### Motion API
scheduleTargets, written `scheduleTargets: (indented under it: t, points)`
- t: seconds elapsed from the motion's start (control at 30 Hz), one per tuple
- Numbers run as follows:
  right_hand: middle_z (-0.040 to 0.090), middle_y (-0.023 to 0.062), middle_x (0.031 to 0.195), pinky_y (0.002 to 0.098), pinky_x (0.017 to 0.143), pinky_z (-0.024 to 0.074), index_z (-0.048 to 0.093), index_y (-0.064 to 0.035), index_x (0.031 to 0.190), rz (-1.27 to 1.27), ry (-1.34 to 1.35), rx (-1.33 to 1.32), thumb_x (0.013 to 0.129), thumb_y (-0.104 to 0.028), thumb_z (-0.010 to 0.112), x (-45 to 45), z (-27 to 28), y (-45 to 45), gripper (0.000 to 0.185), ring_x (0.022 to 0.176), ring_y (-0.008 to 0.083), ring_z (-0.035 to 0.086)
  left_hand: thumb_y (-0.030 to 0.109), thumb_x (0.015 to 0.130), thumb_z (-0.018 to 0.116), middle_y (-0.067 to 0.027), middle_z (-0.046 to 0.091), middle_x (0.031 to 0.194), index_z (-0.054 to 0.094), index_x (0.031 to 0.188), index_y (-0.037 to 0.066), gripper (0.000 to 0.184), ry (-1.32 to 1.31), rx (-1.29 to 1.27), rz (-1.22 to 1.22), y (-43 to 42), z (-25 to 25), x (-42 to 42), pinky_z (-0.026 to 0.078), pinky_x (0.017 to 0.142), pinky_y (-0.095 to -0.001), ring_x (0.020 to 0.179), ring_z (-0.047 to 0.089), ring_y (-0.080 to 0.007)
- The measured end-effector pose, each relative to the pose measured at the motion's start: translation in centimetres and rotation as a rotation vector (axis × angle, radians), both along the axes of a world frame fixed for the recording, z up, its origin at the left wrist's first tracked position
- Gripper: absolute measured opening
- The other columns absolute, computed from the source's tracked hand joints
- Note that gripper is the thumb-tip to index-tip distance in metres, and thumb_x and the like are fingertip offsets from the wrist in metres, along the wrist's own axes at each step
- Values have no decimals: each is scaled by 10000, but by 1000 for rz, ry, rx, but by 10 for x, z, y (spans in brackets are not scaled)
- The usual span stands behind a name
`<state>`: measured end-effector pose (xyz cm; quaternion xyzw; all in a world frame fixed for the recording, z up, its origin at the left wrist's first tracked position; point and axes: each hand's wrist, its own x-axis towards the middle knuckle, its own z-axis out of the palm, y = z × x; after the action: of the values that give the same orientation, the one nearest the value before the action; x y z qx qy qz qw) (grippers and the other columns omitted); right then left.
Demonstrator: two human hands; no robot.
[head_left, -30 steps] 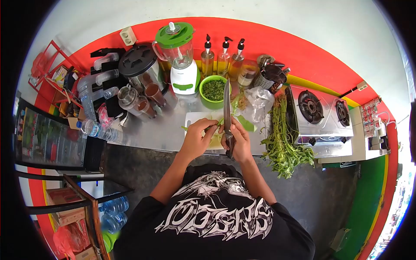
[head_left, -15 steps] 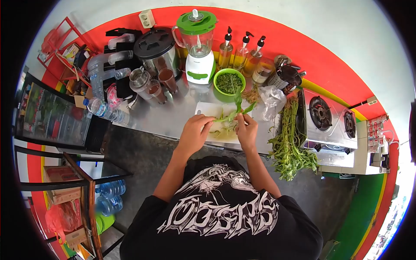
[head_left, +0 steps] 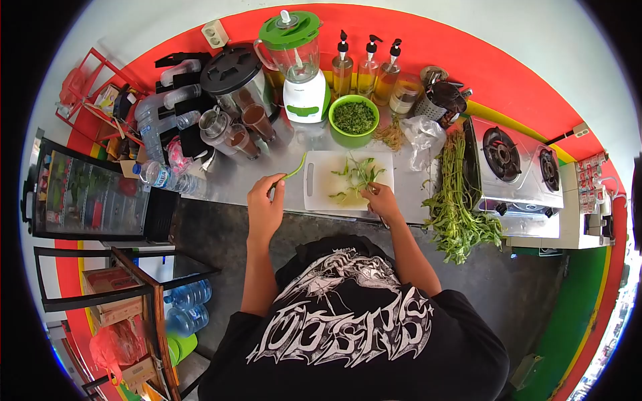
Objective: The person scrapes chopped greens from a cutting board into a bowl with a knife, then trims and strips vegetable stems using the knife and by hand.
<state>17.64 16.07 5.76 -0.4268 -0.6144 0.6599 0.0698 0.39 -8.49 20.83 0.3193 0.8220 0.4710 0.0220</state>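
Note:
Left of the white cutting board (head_left: 319, 190), my left hand (head_left: 266, 198) is closed on a thick green stem (head_left: 297, 166) that points up and away. My right hand (head_left: 380, 200) is over the board's right side, its fingers pinched on a leafy green sprig (head_left: 364, 175). Loose green leaves (head_left: 342, 196) lie on the board around it. Behind the board stands a green bowl (head_left: 350, 139) filled with small leaves (head_left: 354, 117). A large bundle of leafy stems (head_left: 457, 200) lies to the right, its leaves hanging over the counter's front edge.
A blender (head_left: 304, 93), pump bottles (head_left: 368, 75) and a clear plastic bag (head_left: 424, 137) line the back of the steel counter (head_left: 287, 190). The gas stove (head_left: 518, 180) is at right. Brown-filled cups (head_left: 255, 120) and a water bottle (head_left: 164, 175) stand left.
My hands have come apart. The left has moved leftward off the board with the bare stem; the right has lowered the leafy sprig onto the board. The view has shifted slightly.

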Motion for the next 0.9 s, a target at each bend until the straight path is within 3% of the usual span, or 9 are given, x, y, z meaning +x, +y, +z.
scheduleTargets:
  t: [0.03, 0.1, 0.3, 0.37, 0.4, 0.57, 0.77, 0.9]
  points:
    - [686, 100, 877, 277, 447, 404, 585, 73, 1356, 80, -7, 80, 956, -155, 677, 7, -8, 5, 469, 477, 111, 531, 119, 989, 619, -108, 714, 942, 718, 1091, 16, 176, -22, -9, 10, 0, 0, -1, 446, 684, -343, 771, 602, -230]
    - [690, 95, 880, 272, 475, 436, 569, 67, 1394, 161, -17, 162, 924, -108, 688, 19, -17, 9, 515, 508, 113, 567, 118, 989, 617, -99, 717, 946, 721, 1091, 18, 176, -59, -10, 18, 0, -1, -4, 435, 669, -333, 750, 580, -207]
    - [676, 123, 905, 303, 525, 497, 611, 52, 1342, -131, 51, 383, 911, -42, 646, 45, -34, 2, 443, 554, 145, 633, 114, 990, 622, -92, 723, 942, 725, 1085, 14, 172, -83, -52, -7, 2, -3, -16, 426, 648, -319, 724, 560, -172]
    - [656, 228, 1013, 428, 797, 534, 626, 39, 1325, -167, -49, 603, 894, -45, 641, 54, -40, -2, 440, 869, 349, 676, 115, 994, 623, -81, 728, 946, 726, 1092, 9, 178, -86, -43, -34, 2, -5, -19, 418, 640, -296, 723, 549, -138]
    - [607, 239, 1040, 473, 894, 495, 605, 29, 1355, -143, -89, 588, 898, -36, 635, 58, -38, -4, 462, 986, 424, 603, 115, 994, 623, -81, 728, 946, 726, 1092, 9, 178, -96, -62, -52, 1, -6, -20, 418, 640, -296, 723, 549, -138]
    - [566, 219, 1000, 472, 873, 492, 553, 7, 1413, -120, -183, 686, 924, -53, 631, 52, -46, -25, 499, 935, 396, 591, 118, 1002, 619, -53, 716, 927, 724, 1104, -2, 190, -193, -99, -36, -4, -10, -19, 405, 629, -262, 731, 523, -92]
    - [532, 266, 1154, 515, 855, 515, 433, 31, 1480, -32, -190, 669, 967, -65, 585, 15, -40, -58, 544, 991, 464, 604, 89, 994, 629, -47, 679, 887, 717, 1125, -20, 192, -198, -100, 20, -36, -28, -14, 393, 609, -248, 686, 469, -75]
    - [525, 291, 1162, 534, 793, 529, 399, 60, 1478, 81, -161, 666, 991, -111, 562, -15, -37, -82, 541, 903, 489, 628, 90, 998, 631, -18, 643, 856, 711, 1113, -36, 189, -183, -68, 135, -69, -34, -6, 361, 586, -253, 672, 439, -65]
